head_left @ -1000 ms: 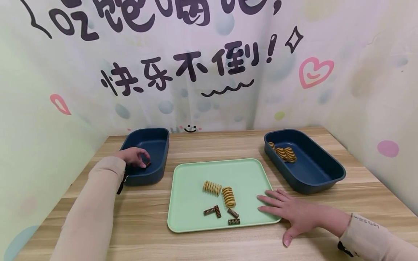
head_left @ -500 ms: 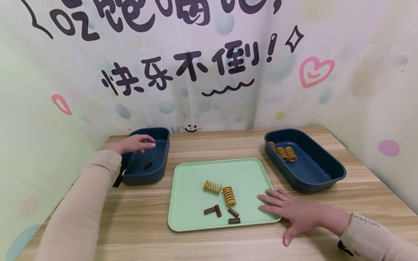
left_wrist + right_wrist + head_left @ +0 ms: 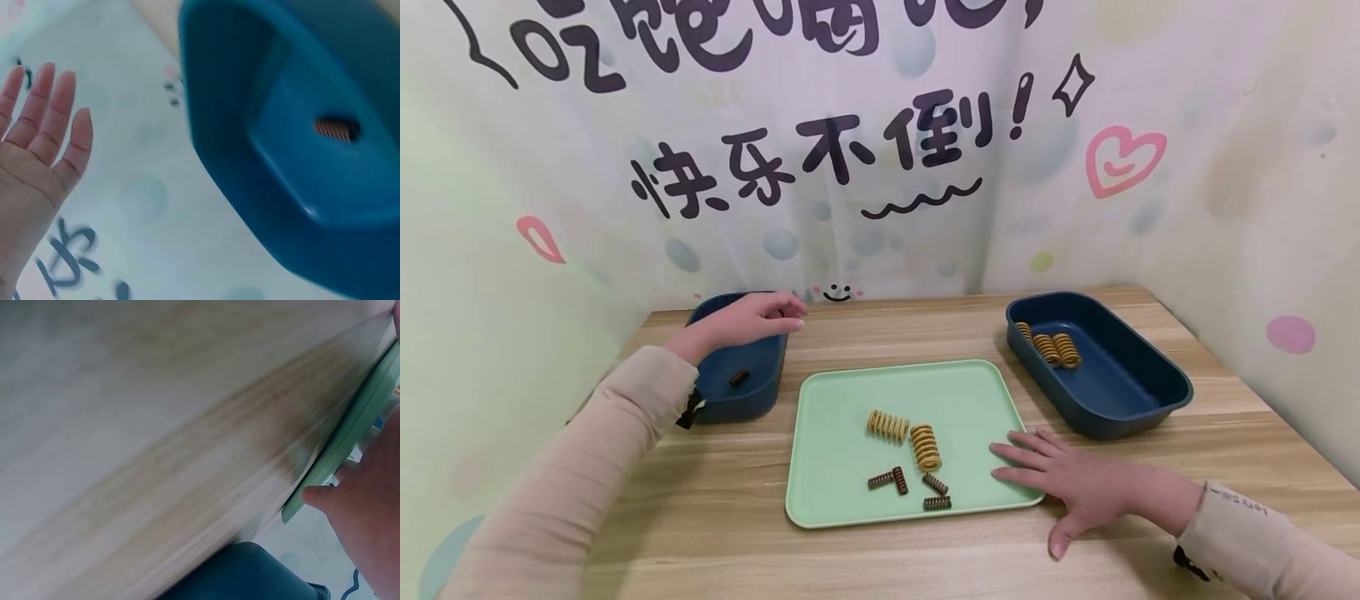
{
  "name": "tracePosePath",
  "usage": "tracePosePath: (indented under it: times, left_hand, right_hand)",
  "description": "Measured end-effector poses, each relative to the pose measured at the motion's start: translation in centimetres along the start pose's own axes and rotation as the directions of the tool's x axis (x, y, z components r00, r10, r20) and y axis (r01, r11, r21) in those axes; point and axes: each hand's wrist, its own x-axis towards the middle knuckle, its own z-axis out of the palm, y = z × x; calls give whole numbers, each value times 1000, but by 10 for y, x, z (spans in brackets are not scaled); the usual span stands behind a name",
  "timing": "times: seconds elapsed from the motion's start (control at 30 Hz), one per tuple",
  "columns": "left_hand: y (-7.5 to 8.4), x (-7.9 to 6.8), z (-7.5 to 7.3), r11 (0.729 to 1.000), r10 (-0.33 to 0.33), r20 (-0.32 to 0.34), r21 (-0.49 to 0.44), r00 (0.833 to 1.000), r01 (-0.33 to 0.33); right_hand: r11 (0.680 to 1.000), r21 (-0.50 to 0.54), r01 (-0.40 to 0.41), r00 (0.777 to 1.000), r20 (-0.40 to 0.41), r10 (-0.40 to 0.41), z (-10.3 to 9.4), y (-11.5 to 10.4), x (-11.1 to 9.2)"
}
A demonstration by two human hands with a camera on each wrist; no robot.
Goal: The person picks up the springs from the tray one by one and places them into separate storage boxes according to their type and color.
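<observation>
My left hand (image 3: 748,321) hovers over the right rim of the left blue bin (image 3: 760,398), holding nothing, its fingers relaxed. Inside that bin lies one small dark copper-coloured spring (image 3: 740,377), seen also in the left wrist view as a coiled spring (image 3: 336,129). My right hand (image 3: 1078,483) is spread, its fingers resting on the right edge of the green tray (image 3: 835,400) and its thumb over the table. On the tray are two large yellow springs, one lying sideways (image 3: 887,426), the other lengthwise (image 3: 926,447), plus several small dark springs (image 3: 937,502).
A second blue bin (image 3: 1135,392) stands at the right with several yellow springs (image 3: 1064,350) at its left end. The wood-grain table (image 3: 880,325) ends at a printed cloth backdrop (image 3: 820,225), with pale cloth on both sides.
My left hand let go of the small dark spring in the left bin, rose, and moved right towards the bin's rim. The right hand has stayed on the tray's edge.
</observation>
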Motion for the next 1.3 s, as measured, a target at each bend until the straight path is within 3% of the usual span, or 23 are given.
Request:
tracePosePath:
  times: [0.17, 0.3, 0.4, 0.53, 0.67, 0.77, 0.9, 1.07, 1.3]
  left_hand:
    - [23, 0, 19, 997, 78, 65, 17, 995, -79]
    - [37, -2, 36, 986, 163, 131, -2, 978, -164]
    - [45, -4, 50, 972, 231, 211, -2, 950, -236]
    - [54, -3, 72, 948, 302, 341, -10, 890, -318]
    - [58, -2, 94, 943, 308, 448, -26, 839, -333]
    - [57, -2, 109, 953, 270, 502, -15, 822, -304]
    - [56, -1, 124, 963, 227, 550, -5, 804, -268]
    - [53, 1, 136, 956, 227, 584, 19, 779, -293]
    - [52, 1, 144, 953, 234, 592, 15, 771, -301]
  right_hand:
    - [1000, -3, -12, 1000, 18, 12, -1, 0, 1]
    - [1000, -7, -14, 1000, 20, 15, -1, -1, 1]
    - [1000, -8, -14, 1000, 13, 14, -1, -1, 1]
    - [1000, -5, -17, 1000, 10, 17, -1, -1, 0]
    - [1000, 2, -19, 1000, 18, 19, -1, -1, 0]
    - [1000, 7, -19, 1000, 24, 19, -1, -1, 1]
    - [1000, 8, -16, 1000, 18, 16, -1, -1, 1]
    - [1000, 4, -10, 1000, 14, 10, -1, -1, 1]
    - [1000, 9, -14, 1000, 13, 14, 0, -1, 1]
